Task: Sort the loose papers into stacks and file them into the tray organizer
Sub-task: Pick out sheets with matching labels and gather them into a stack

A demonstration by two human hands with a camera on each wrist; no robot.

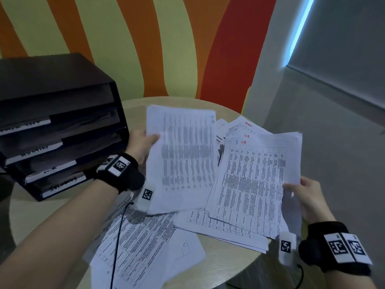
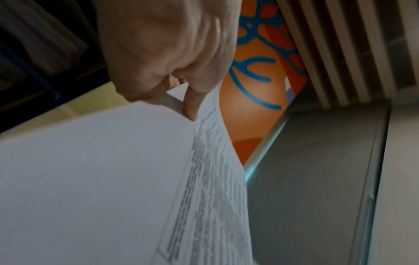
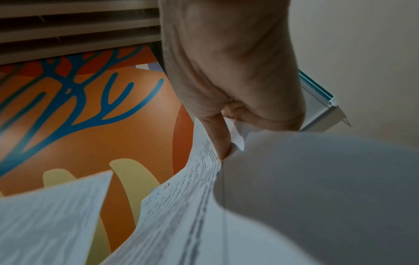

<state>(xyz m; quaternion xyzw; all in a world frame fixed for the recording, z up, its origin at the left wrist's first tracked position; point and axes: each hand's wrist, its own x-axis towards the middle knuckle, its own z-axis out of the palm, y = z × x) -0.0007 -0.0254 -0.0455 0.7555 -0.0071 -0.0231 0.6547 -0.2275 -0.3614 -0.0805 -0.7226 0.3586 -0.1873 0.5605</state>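
My left hand (image 1: 145, 146) pinches a printed sheet (image 1: 183, 157) by its left edge and holds it up over the table; the left wrist view shows the thumb and fingers (image 2: 190, 105) clamped on that sheet (image 2: 90, 179). My right hand (image 1: 304, 197) grips a small stack of table-printed papers (image 1: 254, 184) by the right edge, with red "HR" written near the top; in the right wrist view that hand (image 3: 223, 148) pinches the stack (image 3: 294, 197). More loose papers (image 1: 137, 251) lie spread on the round table (image 1: 227, 265). The black tray organizer (image 1: 60, 130) stands at the left.
The organizer has several labelled trays, their white label strips (image 1: 62, 185) facing me. A black cable (image 1: 116, 243) runs from my left wrist across the papers. The striped orange and yellow wall (image 1: 145, 49) rises just behind the table, and grey floor (image 1: 333, 142) lies to the right.
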